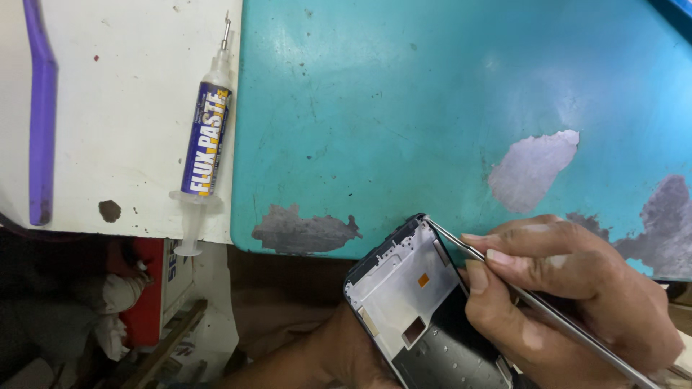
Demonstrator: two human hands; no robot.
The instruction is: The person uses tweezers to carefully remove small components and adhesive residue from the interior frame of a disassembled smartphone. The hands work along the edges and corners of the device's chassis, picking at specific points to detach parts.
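The right hand (569,288) pinches metal tweezers (504,277), tips at the top corner of an opened phone frame (411,295). The left hand (339,353) grips the frame from beneath, at the teal mat's (432,108) near edge. A flux syringe (205,140) lies well apart.

Shiny metal tweezers (533,302); worn (peeling) matt teal mat (432,108) — plastic syringe (204,144)

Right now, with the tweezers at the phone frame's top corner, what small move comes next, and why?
Probably ease the tweezers tip slightly down along the inner edge of the phone frame. The tip sits right at the top corner, the right hand pinches the tool, and the left hand steadies the frame from below.
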